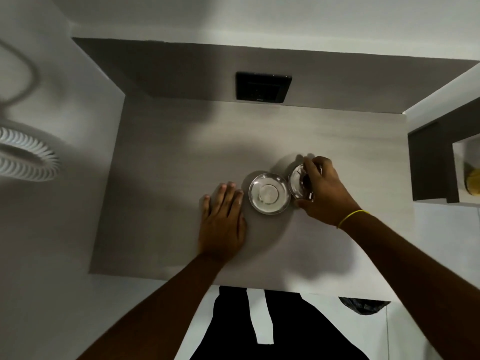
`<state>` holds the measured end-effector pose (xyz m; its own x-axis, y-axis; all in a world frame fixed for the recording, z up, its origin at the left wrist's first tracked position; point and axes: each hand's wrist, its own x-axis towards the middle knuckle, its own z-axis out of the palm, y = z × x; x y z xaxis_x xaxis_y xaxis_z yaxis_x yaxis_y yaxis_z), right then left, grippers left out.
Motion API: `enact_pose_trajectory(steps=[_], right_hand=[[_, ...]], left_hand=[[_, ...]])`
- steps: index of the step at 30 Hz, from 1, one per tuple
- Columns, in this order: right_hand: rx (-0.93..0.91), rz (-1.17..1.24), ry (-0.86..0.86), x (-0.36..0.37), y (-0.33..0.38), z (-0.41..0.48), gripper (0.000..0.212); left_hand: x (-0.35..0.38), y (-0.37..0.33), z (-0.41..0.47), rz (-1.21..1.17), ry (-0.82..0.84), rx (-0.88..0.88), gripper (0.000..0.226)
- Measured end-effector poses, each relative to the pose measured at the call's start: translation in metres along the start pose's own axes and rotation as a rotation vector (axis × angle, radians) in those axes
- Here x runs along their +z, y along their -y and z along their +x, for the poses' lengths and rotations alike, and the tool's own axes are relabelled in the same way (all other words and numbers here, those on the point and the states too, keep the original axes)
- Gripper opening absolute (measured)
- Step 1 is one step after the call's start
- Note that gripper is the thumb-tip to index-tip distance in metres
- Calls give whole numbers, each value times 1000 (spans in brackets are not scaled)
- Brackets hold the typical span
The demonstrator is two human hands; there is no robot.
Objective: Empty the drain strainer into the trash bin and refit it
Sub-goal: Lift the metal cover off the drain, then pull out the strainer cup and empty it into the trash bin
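A round steel drain opening [269,193] sits in the floor of the grey sink [181,157]. My right hand [324,190] grips the metal drain strainer [297,181] by its centre, holding it tilted just to the right of the drain, close to the sink floor. My left hand [223,219] lies flat on the sink floor to the left of the drain, fingers spread, holding nothing. A black trash bag [363,305] shows on the floor at the lower right.
A black overflow plate [262,87] sits in the sink's back wall. A white ribbed round object [26,157] lies on the left counter. A dark shelf box [441,162] with a yellow item [472,181] stands at the right.
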<state>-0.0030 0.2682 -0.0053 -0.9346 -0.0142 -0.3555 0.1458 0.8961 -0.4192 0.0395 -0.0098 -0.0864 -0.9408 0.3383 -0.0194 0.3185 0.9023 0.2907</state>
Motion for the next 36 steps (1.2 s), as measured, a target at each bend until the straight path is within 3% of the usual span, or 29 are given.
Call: enact_pose_trajectory(steps=[15,17,21,25,31,33,36], right_hand=[[60,-142,-61,29,2,-6,94],[127,-42,-198,35,10,-18,84],[314,312,-483,64,45,-47,37],[593,580,-421,86,79,-38,18],[669,784,-458,78,69,-30,17],[635,908,-448,70,53,-44,16],[631,947,-502,59,12,-83,20]], left_hand=[[0,-2,-1,5,-49,1,55],[1,-1,0,-1,-48,4,56],[3,1,1,11,-35,5,57],[1,2,1,4,6,18,59],[-5,-2,-4,-149,43,-30,56],[-4,-10,-17,-146,89,76,50],[4,-44,-42,-81,244,539,49]])
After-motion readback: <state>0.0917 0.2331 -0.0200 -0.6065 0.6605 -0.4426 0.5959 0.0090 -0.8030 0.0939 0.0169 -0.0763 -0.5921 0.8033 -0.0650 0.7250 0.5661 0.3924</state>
